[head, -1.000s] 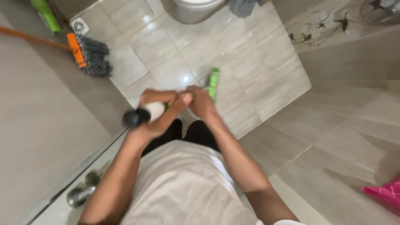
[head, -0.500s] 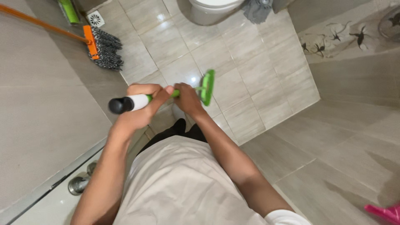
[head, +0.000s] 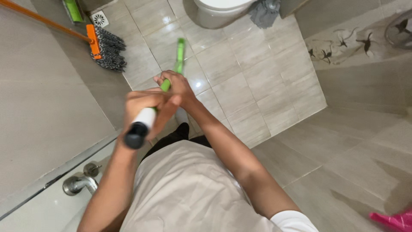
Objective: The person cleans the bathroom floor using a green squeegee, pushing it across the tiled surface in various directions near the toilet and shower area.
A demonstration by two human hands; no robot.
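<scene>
Here the long-handled floor tool (head: 174,68) runs from the person's chest out over the pale floor tiles (head: 240,90): a black end cap nearest the camera, a white grip section, then a green shaft reaching toward the toilet (head: 221,10); its working head is too blurred to make out. To scrub or sweep well with it, the judgement would be to keep the two hands apart on the handle, the near one steering and the far one pressing down, and to work in short even strokes along the tile lines instead of swinging wide. The left hand (head: 146,105) is wrapped round the white section just above the cap, fingers curled fully closed about it. The right hand (head: 178,88) sits just beyond, touching the left, its fingers likewise clenched round the green shaft. Further out, an orange broom (head: 101,43) with dark bristles leans by the left wall near a floor drain (head: 99,18), a grey cloth (head: 264,13) lies beside the toilet, and a metal tap (head: 79,182) shows low on the left.
</scene>
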